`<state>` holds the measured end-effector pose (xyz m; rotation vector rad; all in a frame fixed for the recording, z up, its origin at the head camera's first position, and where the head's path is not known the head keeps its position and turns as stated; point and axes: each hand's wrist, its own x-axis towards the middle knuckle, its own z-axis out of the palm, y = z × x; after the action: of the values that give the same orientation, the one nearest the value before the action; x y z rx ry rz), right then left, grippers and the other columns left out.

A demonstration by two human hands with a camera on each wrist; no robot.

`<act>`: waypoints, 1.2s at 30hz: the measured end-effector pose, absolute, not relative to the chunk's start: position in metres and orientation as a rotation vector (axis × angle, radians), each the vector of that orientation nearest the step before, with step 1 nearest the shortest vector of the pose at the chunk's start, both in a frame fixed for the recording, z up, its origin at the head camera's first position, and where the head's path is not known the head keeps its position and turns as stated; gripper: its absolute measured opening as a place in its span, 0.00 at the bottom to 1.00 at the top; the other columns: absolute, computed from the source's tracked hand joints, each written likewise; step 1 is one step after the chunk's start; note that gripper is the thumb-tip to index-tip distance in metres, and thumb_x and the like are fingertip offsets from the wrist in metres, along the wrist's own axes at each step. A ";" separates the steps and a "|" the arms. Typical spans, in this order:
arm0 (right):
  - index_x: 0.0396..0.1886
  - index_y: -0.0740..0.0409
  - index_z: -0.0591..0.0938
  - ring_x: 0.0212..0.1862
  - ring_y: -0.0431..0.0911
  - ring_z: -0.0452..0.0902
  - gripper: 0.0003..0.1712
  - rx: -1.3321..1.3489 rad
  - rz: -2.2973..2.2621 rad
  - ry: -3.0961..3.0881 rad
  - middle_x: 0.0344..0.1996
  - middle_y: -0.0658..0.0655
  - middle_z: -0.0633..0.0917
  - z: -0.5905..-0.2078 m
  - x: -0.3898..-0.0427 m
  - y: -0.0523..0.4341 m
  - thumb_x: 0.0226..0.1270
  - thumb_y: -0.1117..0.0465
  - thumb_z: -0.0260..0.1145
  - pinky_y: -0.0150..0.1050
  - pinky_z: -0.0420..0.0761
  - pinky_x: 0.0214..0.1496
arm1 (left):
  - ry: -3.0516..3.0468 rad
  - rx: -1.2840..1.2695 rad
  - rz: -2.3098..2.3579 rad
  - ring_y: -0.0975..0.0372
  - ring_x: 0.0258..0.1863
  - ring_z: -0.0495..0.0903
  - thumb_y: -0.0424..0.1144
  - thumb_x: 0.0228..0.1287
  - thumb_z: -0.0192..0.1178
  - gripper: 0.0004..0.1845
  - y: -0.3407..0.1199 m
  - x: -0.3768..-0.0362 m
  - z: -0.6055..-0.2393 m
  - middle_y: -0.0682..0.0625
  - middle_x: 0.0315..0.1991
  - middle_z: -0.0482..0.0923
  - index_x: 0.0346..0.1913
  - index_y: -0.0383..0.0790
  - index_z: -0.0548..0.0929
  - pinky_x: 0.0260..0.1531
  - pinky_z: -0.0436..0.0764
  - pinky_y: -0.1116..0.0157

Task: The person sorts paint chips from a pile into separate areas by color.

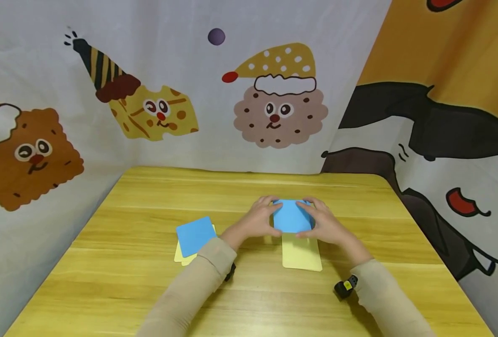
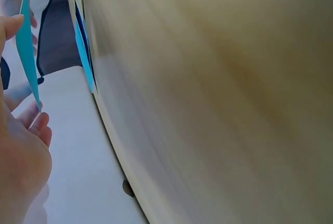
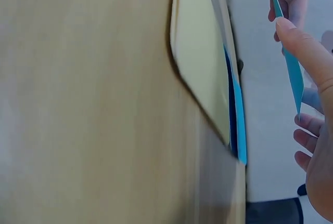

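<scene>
A blue paper card (image 1: 290, 219) is held up between my two hands, seen almost edge-on in both wrist views. My left hand (image 1: 259, 218) pinches its left side; my right hand (image 1: 328, 223) pinches the opposite side. The right wrist view shows the held card (image 3: 294, 73) above the tabletop, slightly bowed. Under the hands lies a yellow card (image 1: 302, 252), its far part hidden in the head view. Just beyond it, a second blue card (image 3: 240, 122) lies low at the table in the right wrist view.
Left of my hands, another blue card (image 1: 196, 236) lies on top of yellow cards (image 1: 179, 253), partly behind my left sleeve. The wooden table (image 1: 249, 290) ends at a cartoon-printed cloth (image 1: 215, 117). A small black device (image 1: 345, 286) hangs at my right wrist.
</scene>
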<state>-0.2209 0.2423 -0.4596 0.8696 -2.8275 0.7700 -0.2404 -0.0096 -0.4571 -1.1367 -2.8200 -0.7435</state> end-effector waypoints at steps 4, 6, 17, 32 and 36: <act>0.71 0.59 0.65 0.65 0.65 0.55 0.57 0.846 0.744 -2.853 0.67 0.68 0.60 -0.462 -0.227 0.251 0.43 0.44 0.80 0.65 0.67 0.55 | -2.845 -1.141 -0.697 0.52 0.68 0.55 0.56 0.49 0.70 0.48 0.000 -0.248 -0.458 0.43 0.70 0.57 0.70 0.35 0.65 0.66 0.56 0.52; 0.71 0.58 0.65 0.66 0.64 0.54 0.57 0.827 0.744 -2.869 0.68 0.67 0.60 -0.463 -0.229 0.254 0.43 0.43 0.79 0.65 0.65 0.57 | -2.854 -1.149 -0.666 0.52 0.68 0.55 0.57 0.49 0.70 0.48 0.005 -0.251 -0.459 0.43 0.70 0.57 0.70 0.35 0.66 0.66 0.56 0.52; 0.72 0.60 0.64 0.65 0.67 0.53 0.57 0.764 0.758 -2.938 0.67 0.68 0.59 -0.474 -0.248 0.266 0.46 0.39 0.76 0.68 0.62 0.57 | -2.929 -1.142 -0.558 0.53 0.67 0.57 0.59 0.50 0.69 0.47 0.023 -0.276 -0.467 0.45 0.70 0.59 0.69 0.37 0.67 0.66 0.57 0.55; 0.72 0.62 0.63 0.66 0.68 0.52 0.58 0.764 0.765 -3.041 0.68 0.69 0.58 -0.490 -0.264 0.271 0.47 0.37 0.75 0.66 0.61 0.59 | -3.093 -1.115 -0.447 0.55 0.67 0.57 0.60 0.52 0.67 0.48 0.034 -0.287 -0.474 0.46 0.70 0.59 0.72 0.40 0.63 0.65 0.58 0.58; 0.72 0.63 0.63 0.67 0.69 0.51 0.58 0.744 0.809 -3.065 0.69 0.70 0.58 -0.492 -0.264 0.272 0.48 0.38 0.75 0.66 0.61 0.59 | -3.107 -1.112 -0.449 0.55 0.67 0.57 0.60 0.52 0.67 0.48 0.033 -0.288 -0.475 0.46 0.70 0.59 0.72 0.40 0.63 0.65 0.58 0.59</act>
<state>-0.2641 0.2720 -0.4922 0.7439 -3.0652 0.8087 -0.2879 0.0332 -0.4751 -1.1120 -3.1071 -0.4489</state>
